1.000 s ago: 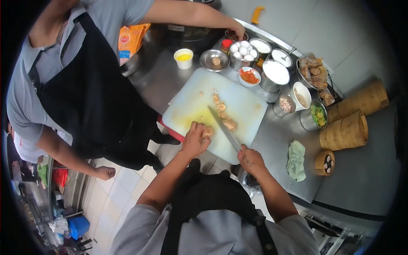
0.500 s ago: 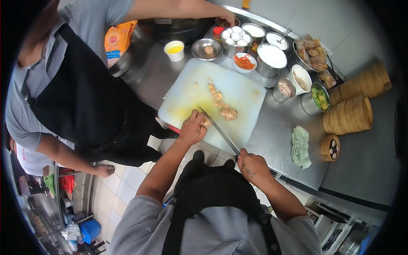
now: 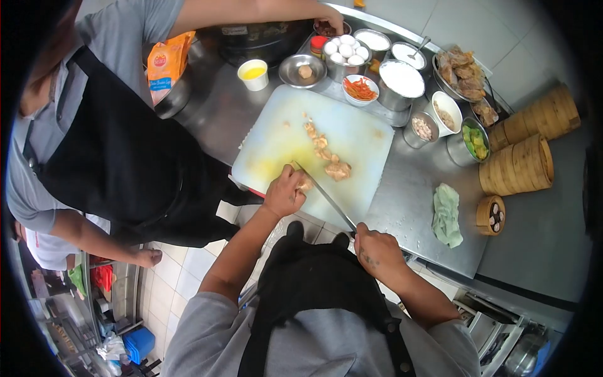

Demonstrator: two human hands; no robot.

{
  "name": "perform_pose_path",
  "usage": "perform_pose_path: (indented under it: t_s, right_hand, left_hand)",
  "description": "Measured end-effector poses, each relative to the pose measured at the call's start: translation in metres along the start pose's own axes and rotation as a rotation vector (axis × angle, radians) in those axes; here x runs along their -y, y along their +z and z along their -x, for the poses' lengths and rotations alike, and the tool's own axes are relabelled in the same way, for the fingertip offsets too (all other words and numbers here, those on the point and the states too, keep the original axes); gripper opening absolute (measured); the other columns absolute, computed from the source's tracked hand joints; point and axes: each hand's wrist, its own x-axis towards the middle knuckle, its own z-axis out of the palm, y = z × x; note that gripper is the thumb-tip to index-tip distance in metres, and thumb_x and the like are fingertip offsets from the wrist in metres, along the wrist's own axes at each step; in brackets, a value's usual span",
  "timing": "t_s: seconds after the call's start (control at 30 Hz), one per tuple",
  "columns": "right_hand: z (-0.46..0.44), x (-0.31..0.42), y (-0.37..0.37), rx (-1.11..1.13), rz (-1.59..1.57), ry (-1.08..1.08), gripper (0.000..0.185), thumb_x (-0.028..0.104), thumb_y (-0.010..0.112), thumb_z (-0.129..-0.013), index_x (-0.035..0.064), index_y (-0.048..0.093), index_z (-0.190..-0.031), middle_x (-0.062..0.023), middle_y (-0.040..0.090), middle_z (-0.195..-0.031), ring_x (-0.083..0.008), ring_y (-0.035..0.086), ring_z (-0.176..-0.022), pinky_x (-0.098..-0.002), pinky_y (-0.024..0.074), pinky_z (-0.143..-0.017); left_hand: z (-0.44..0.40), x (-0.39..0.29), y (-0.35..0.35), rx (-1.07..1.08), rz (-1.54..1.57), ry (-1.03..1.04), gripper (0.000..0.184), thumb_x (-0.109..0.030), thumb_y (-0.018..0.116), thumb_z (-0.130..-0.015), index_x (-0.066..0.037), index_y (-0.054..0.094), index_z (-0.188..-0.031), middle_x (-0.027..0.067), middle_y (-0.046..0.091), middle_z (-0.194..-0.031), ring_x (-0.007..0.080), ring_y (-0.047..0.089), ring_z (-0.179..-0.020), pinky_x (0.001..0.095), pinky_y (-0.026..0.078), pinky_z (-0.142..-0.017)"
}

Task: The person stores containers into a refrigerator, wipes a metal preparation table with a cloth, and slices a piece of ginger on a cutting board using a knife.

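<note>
At centre frame, we are observing the left hand (image 3: pixel 284 193) holding a meat piece (image 3: pixel 305 183), bunched closed over it against the cutting board (image 3: pixel 367 141), presumably to stop slipping. Right of centre, the right hand (image 3: pixel 379 252) is gripping the knife (image 3: pixel 326 196) in a full fist, probably for control. Above, meat chunks (image 3: pixel 321 151) are lying apart, apparently leaving the blade room.

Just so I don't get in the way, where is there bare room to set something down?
Mainly the steel counter between the cutting board and the pale green cloth, though specks dot it. A smaller patch lies between the white cup and the co-worker's apron. Crowded: beyond the board, with eggs and bowls; on it, the knife and meat.
</note>
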Motion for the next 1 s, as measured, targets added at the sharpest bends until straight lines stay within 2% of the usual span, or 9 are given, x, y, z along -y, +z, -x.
perform_pose_path:
  t_s: [0.4, 0.63, 0.7, 0.73, 0.8, 0.83, 0.9, 0.93, 1.0]
  right_hand:
    - [-0.039, -0.003, 0.022, 0.041, -0.074, -0.089, 0.011, 0.004, 0.052, -0.087, -0.0044, 0.052, -0.093, -0.0250, 0.065, -0.073, -0.0427, 0.067, -0.075, -0.0509, 0.0525, -0.067]
    - [-0.076, -0.008, 0.060, 0.015, -0.114, -0.010, 0.019, 0.010, 0.051, -0.089, -0.0041, 0.054, -0.101, -0.0273, 0.066, -0.081, -0.0434, 0.067, -0.079, -0.0530, 0.0520, -0.074]
    - [-0.073, -0.014, 0.054, 0.037, -0.167, 0.022, 0.024, 0.015, 0.051, -0.090, -0.0030, 0.056, -0.105, -0.0256, 0.067, -0.084, -0.0434, 0.066, -0.081, -0.0532, 0.0515, -0.076]
    - [-0.071, -0.015, 0.045, 0.062, -0.192, 0.043, 0.025, 0.017, 0.050, -0.091, -0.0018, 0.057, -0.106, -0.0254, 0.067, -0.085, -0.0438, 0.066, -0.080, -0.0529, 0.0512, -0.076]
    - [-0.066, -0.025, 0.046, 0.014, -0.195, 0.045, 0.027, 0.019, 0.050, -0.092, -0.0015, 0.058, -0.107, -0.0255, 0.067, -0.083, -0.0441, 0.065, -0.079, -0.0529, 0.0509, -0.075]
    - [-0.065, -0.029, 0.046, 0.004, -0.193, 0.041, 0.027, 0.019, 0.050, -0.092, -0.0015, 0.058, -0.107, -0.0255, 0.067, -0.083, -0.0441, 0.065, -0.079, -0.0529, 0.0509, -0.075]
    - [-0.061, -0.032, 0.042, 0.019, -0.207, 0.099, 0.026, 0.019, 0.050, -0.092, -0.0014, 0.058, -0.106, -0.0248, 0.067, -0.081, -0.0448, 0.065, -0.079, -0.0529, 0.0505, -0.076]
    - [-0.060, -0.033, 0.041, 0.016, -0.206, 0.099, 0.026, 0.019, 0.050, -0.092, -0.0014, 0.058, -0.106, -0.0248, 0.067, -0.081, -0.0448, 0.065, -0.079, -0.0529, 0.0505, -0.076]
    - [-0.059, -0.035, 0.037, 0.003, -0.202, 0.109, 0.025, 0.020, 0.050, -0.092, -0.0013, 0.058, -0.104, -0.0243, 0.066, -0.078, -0.0446, 0.065, -0.078, -0.0532, 0.0503, -0.076]
  left_hand:
    - [-0.002, 0.001, -0.001, 0.022, -0.007, 0.017, 0.044, -0.011, 0.058, -0.068, -0.008, 0.052, -0.112, 0.0186, 0.047, -0.101, 0.0415, 0.058, -0.080, 0.0506, 0.051, -0.069]
    - [-0.002, -0.003, 0.001, 0.030, -0.021, 0.016, 0.041, -0.011, 0.057, -0.072, -0.004, 0.050, -0.111, 0.0197, 0.049, -0.101, 0.0420, 0.058, -0.081, 0.0491, 0.050, -0.071]
    - [0.003, -0.007, 0.013, -0.188, 0.056, -0.071, 0.037, -0.011, 0.060, -0.074, -0.003, 0.049, -0.108, 0.0195, 0.052, -0.098, 0.0402, 0.058, -0.079, 0.0468, 0.050, -0.070]
    - [0.005, -0.012, 0.017, -0.168, 0.162, -0.294, 0.037, -0.013, 0.064, -0.075, -0.002, 0.049, -0.108, 0.0193, 0.054, -0.095, 0.0381, 0.059, -0.080, 0.0447, 0.049, -0.070]
    - [0.001, -0.024, 0.011, -0.060, 0.268, -0.581, 0.037, -0.017, 0.066, -0.078, -0.004, 0.050, -0.110, 0.0202, 0.056, -0.111, 0.0382, 0.061, -0.093, 0.0468, 0.051, -0.074]
    - [-0.003, -0.028, 0.005, -0.067, 0.265, -0.572, 0.037, -0.017, 0.066, -0.078, -0.004, 0.050, -0.110, 0.0202, 0.056, -0.111, 0.0382, 0.061, -0.093, 0.0468, 0.051, -0.074]
    - [-0.007, -0.045, -0.013, -0.099, -0.119, -0.287, 0.044, -0.016, 0.067, -0.077, -0.005, 0.053, -0.117, 0.0196, 0.054, -0.123, 0.0357, 0.059, -0.106, 0.0454, 0.050, -0.084]
    - [-0.012, -0.044, -0.020, -0.102, -0.119, -0.284, 0.044, -0.016, 0.067, -0.077, -0.005, 0.053, -0.117, 0.0196, 0.054, -0.123, 0.0357, 0.059, -0.106, 0.0454, 0.050, -0.084]
    - [-0.026, -0.037, -0.037, 0.130, -0.097, 0.304, 0.050, -0.013, 0.066, -0.074, -0.005, 0.055, -0.122, 0.0171, 0.053, -0.126, 0.0360, 0.057, -0.108, 0.0411, 0.049, -0.089]
